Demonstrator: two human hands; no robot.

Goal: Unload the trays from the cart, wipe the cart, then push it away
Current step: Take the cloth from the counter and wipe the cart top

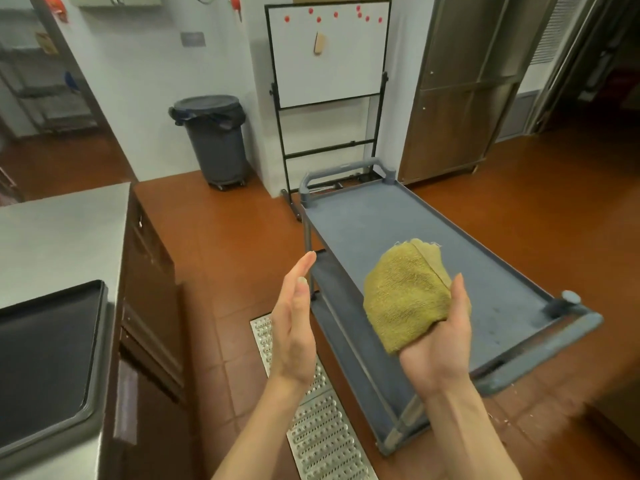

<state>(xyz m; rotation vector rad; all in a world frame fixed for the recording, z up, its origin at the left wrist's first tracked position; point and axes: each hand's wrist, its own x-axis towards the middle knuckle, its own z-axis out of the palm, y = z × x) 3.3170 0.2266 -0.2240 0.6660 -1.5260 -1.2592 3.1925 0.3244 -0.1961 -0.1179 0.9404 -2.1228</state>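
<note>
You're at the wiping step: the cart (398, 233) shows no trays on its top, and a dark tray (45, 358) sits on the desk (59, 237) at near left. Your right hand (436, 344) cradles the folded yellow cloth (405, 299) above the cart top, fingers curled round it; your left hand (294, 320) is spread flat, holding nothing. Next, bring the cloth down onto the shelf. Beyond stand a whiteboard (329, 53) and a bin (214, 136); a floor grate (311, 427) lies by the cart's near end.

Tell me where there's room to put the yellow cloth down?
The cart has a bare top shelf, free between its two end handles. The steel counter is bare beyond the dark tray, which fills its near part. The right hand holds the cloth; the left hand is open.
</note>
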